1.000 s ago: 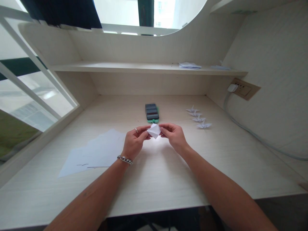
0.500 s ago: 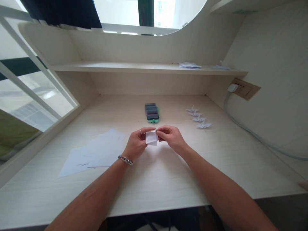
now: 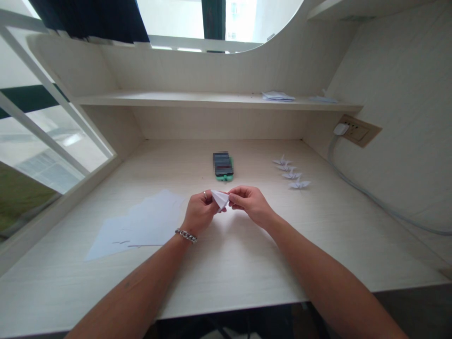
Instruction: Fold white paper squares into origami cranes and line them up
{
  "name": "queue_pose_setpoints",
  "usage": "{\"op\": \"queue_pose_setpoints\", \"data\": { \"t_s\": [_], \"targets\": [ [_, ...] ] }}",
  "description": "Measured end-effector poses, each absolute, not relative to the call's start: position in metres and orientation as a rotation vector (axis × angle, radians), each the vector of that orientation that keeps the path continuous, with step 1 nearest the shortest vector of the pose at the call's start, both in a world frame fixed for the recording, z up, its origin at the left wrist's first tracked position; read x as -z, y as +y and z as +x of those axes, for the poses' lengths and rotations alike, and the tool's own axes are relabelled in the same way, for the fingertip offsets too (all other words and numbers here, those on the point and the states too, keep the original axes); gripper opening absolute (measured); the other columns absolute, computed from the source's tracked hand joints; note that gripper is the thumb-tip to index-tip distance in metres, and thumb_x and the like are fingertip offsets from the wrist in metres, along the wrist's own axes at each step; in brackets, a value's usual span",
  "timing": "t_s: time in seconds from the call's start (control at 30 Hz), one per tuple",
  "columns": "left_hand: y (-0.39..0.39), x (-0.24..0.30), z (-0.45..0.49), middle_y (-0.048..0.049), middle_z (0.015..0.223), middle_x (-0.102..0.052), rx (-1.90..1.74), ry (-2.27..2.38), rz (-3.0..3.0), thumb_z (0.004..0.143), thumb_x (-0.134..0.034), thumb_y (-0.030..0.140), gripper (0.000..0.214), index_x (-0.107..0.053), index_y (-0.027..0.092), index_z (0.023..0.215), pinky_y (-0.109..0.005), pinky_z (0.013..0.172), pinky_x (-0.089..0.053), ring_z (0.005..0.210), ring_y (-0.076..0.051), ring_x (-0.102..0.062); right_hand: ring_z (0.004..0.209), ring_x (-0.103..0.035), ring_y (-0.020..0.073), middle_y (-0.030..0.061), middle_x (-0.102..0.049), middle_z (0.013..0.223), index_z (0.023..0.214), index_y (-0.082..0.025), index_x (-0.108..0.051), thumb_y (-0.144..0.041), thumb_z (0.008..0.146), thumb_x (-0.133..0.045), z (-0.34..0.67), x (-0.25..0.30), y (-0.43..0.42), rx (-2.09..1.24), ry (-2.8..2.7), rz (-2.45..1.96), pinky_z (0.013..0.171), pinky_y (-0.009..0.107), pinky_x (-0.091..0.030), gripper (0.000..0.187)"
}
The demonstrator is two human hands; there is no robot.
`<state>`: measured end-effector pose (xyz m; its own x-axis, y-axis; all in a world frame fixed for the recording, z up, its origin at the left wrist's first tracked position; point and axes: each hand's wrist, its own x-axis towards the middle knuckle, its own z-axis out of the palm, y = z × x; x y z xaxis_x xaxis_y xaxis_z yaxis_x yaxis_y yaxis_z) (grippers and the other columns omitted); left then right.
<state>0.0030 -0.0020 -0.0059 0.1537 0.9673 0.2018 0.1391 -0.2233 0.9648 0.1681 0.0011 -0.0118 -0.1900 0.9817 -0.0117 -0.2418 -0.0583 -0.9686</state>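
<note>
Both my hands meet above the middle of the desk (image 3: 226, 263) and pinch one small folded white paper (image 3: 220, 198). My left hand (image 3: 198, 213), with a ring and a chain bracelet, grips its left side. My right hand (image 3: 251, 203) pinches its right edge between thumb and fingers. The paper is folded into a narrow pointed shape, its tip toward the left. It is held a little above the desktop.
Loose white sheets (image 3: 137, 223) lie on the desk to the left. A phone in a green case (image 3: 223, 166) lies behind my hands. Several folded paper cranes (image 3: 291, 174) line up at the right. More paper (image 3: 278, 96) sits on the shelf; a cable (image 3: 356, 188) runs from a wall socket (image 3: 356, 130).
The paper has gone from a diamond shape to a square flap to a narrower pointed fold. Both hands have shifted slightly nearer to me and turned the piece.
</note>
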Motion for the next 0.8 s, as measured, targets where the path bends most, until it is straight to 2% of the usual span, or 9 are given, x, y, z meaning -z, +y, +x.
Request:
{"op": "queue_pose_setpoints", "data": {
  "t_s": [0.1, 0.2, 0.27, 0.37, 0.43, 0.53, 0.67, 0.8],
  "targets": [
    [-0.003, 0.005, 0.005, -0.0048, 0.057, -0.067, -1.141, 1.091, 1.525, 0.082, -0.062, 0.042, 0.033, -0.069, 0.012, 0.070, -0.022, 0.051, -0.048, 0.051, -0.013, -0.061, 0.062, -0.060, 0.0117, 0.0006, -0.066, 0.065, 0.075, -0.015, -0.069, -0.044, 0.062, -0.079, 0.168, 0.009, -0.001, -1.463, -1.163, -0.995, 0.061, 0.026, -0.047, 0.033],
    [-0.003, 0.004, 0.006, -0.0052, 0.056, -0.066, -1.119, 1.030, 1.408, 0.084, -0.057, 0.047, 0.038, -0.067, 0.012, 0.071, -0.024, 0.050, -0.049, 0.049, -0.014, -0.061, 0.066, -0.062, 0.0126, 0.0019, -0.068, 0.070, 0.077, -0.016, -0.069, -0.045, 0.064, -0.078, 0.167, 0.008, -0.002, -1.457, -1.180, -1.005, 0.061, 0.026, -0.047, 0.033],
    [-0.003, 0.005, 0.007, -0.0047, 0.058, -0.066, -1.107, 0.984, 1.334, 0.081, -0.061, 0.045, 0.034, -0.068, 0.012, 0.079, -0.024, 0.049, -0.049, 0.050, -0.014, -0.062, 0.066, -0.062, 0.0130, 0.0022, -0.068, 0.070, 0.078, -0.016, -0.068, -0.046, 0.065, -0.077, 0.167, 0.009, -0.001, -1.442, -1.193, -1.014, 0.061, 0.026, -0.047, 0.034],
    [0.000, 0.007, 0.006, -0.0044, 0.064, -0.068, -1.151, 0.995, 1.298, 0.070, -0.072, 0.031, 0.027, -0.070, 0.012, 0.089, -0.024, 0.050, -0.048, 0.053, -0.014, -0.062, 0.063, -0.061, 0.0133, 0.0020, -0.066, 0.068, 0.078, -0.016, -0.067, -0.047, 0.067, -0.075, 0.168, 0.012, 0.002, -1.353, -1.216, -1.047, 0.058, 0.026, -0.047, 0.034],
    [0.002, 0.008, 0.004, -0.0046, 0.065, -0.069, -1.203, 1.111, 1.345, 0.067, -0.071, 0.024, 0.027, -0.071, 0.011, 0.091, -0.024, 0.049, -0.047, 0.053, -0.015, -0.062, 0.063, -0.061, 0.0140, 0.0029, -0.066, 0.069, 0.080, -0.016, -0.066, -0.047, 0.071, -0.071, 0.169, 0.012, 0.002, -1.216, -1.264, -1.058, 0.056, 0.026, -0.048, 0.033],
    [0.003, 0.009, 0.001, -0.0041, 0.063, -0.069, -1.221, 1.379, 1.525, 0.069, -0.064, 0.020, 0.027, -0.073, 0.013, 0.093, -0.025, 0.050, -0.047, 0.054, -0.016, -0.062, 0.071, -0.063, 0.0157, 0.0062, -0.069, 0.083, 0.091, -0.017, -0.067, -0.044, 0.076, -0.069, 0.168, 0.010, -0.003, -0.904, -1.475, -1.047, 0.061, 0.028, -0.050, 0.031],
    [0.000, 0.008, -0.001, -0.0041, 0.077, -0.074, -1.201, 1.630, 1.850, 0.070, -0.058, 0.015, 0.030, -0.075, 0.018, 0.094, -0.028, 0.064, -0.050, 0.067, -0.018, -0.066, 0.079, -0.063, 0.0175, 0.0080, -0.069, 0.101, 0.104, -0.020, -0.065, -0.041, 0.074, -0.072, 0.159, 0.007, -0.017, -0.475, -1.799, -1.042, 0.068, 0.030, -0.052, 0.037],
    [-0.002, 0.011, 0.002, -0.0061, 0.093, -0.075, -1.191, 1.618, 2.042, 0.073, -0.055, 0.014, 0.033, -0.074, 0.017, 0.100, -0.028, 0.078, -0.051, 0.081, -0.020, -0.068, 0.094, -0.063, 0.0204, 0.0086, -0.069, 0.106, 0.105, -0.019, -0.064, -0.029, 0.084, -0.059, 0.149, 0.010, -0.025, -0.165, -1.940, -1.071, 0.082, 0.032, -0.050, 0.024]
  ]
}}
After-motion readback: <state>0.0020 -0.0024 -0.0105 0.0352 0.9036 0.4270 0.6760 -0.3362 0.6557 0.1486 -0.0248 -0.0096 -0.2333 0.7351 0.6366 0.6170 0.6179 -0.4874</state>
